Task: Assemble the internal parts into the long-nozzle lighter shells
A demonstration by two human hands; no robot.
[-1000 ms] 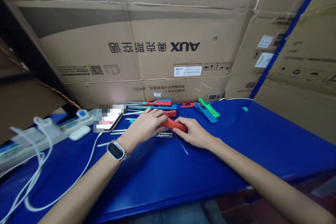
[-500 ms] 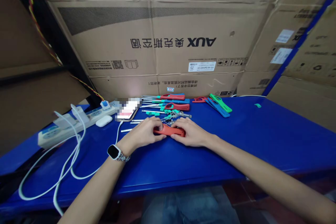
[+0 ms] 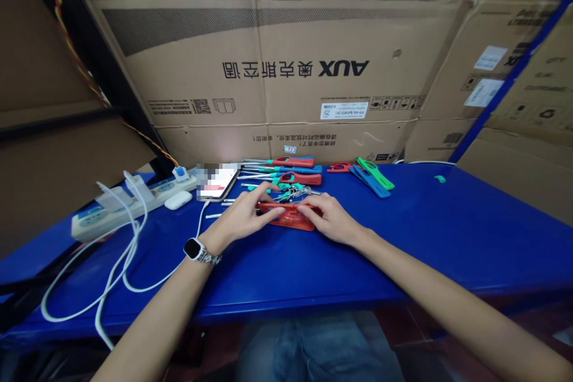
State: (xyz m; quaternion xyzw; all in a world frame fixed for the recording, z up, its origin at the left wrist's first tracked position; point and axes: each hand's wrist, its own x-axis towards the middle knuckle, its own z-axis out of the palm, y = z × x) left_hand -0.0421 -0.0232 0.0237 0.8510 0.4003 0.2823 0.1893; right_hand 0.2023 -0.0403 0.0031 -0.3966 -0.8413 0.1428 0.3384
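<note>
- Casing (image 3: 293, 222) of red-orange plastic is held between the two hands, low over the table (image 3: 447, 239); whether it is rested there cannot be told.
- Its long axis is laid crosswise, from left hand (image 3: 244, 215) to right hand (image 3: 332, 221), so one end is met by each and neither is clearly nearer.
- At the right hand, the casing's end is pinched between thumb and fingertips.
- At the left hand, the thumb is laid against the casing while the forefinger is arched well apart beyond it; whether a firm grip is made cannot be told.
- Small metal and green parts (image 3: 293, 191) are scattered just beyond both hands.
- Blue shell (image 3: 370, 182) and green shell (image 3: 376, 174) are placed beyond the right hand, farther right.
</note>
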